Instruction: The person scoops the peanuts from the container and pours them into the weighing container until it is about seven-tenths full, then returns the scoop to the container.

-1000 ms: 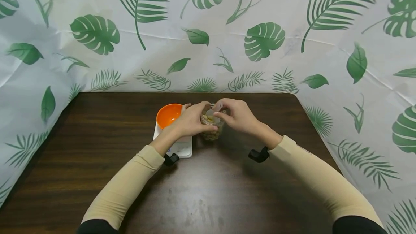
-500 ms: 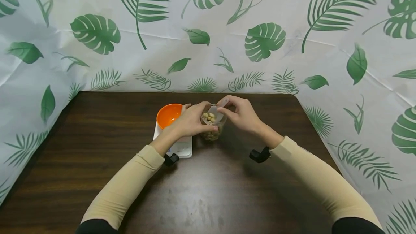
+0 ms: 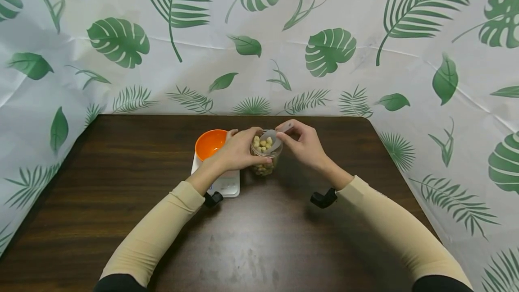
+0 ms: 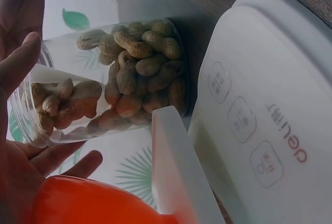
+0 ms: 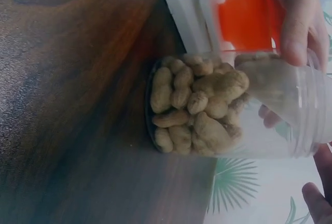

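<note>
A clear jar [image 3: 263, 169] of unshelled peanuts [image 4: 150, 66] stands upright beside a kitchen scale. My left hand [image 3: 236, 151] grips it near the rim, thumb on the near side and fingers round the far side. At the mouth, my right hand [image 3: 302, 142] pinches the handle of a translucent whitish spoon [image 3: 274, 141]. The spoon's bowl dips inside the jar, among the upper peanuts. From the right wrist view, the spoon [image 5: 272, 86] slants down through the jar wall toward the heap.
An orange bowl [image 3: 209, 142] sits on the white scale [image 3: 229, 184], just left of the jar and partly behind my left hand. Scale buttons face the near side. The dark wooden table [image 3: 251, 242] ends at a leaf-patterned sheet [image 3: 194, 75] behind.
My right hand has shifted slightly right and tilted the spoon, so its handle and bowl show more clearly. More peanuts show at the mouth. My left hand has stayed put.
</note>
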`<action>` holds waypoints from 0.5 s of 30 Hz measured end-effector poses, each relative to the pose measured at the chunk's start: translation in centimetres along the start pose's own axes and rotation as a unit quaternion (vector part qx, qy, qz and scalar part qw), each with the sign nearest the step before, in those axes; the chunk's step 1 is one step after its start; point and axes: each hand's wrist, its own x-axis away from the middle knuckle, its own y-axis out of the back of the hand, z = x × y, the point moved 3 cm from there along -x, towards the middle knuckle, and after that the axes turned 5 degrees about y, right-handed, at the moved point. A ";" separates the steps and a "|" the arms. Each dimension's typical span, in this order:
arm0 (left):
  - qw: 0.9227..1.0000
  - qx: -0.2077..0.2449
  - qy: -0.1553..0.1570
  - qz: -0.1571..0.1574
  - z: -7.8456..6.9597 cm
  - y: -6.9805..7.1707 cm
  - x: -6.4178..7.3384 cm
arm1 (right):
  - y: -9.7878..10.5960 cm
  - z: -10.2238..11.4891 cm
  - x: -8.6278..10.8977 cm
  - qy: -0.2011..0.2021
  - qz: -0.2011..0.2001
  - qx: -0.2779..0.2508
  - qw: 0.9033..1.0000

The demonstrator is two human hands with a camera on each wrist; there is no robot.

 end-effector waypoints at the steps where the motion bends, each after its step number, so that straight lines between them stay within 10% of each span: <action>1: 1.000 -0.002 0.001 0.001 0.0 0.0 0.0 | -0.1 0.4 0.1 0.009 -0.003 0.000 1.000; 8: 1.000 -0.006 0.004 -0.001 -0.1 0.3 0.1 | -0.6 0.8 0.1 0.066 -0.022 0.009 0.998; 15: 1.000 -0.011 0.005 0.001 -0.1 0.2 0.0 | -0.7 0.5 0.7 0.037 -0.043 -0.011 0.998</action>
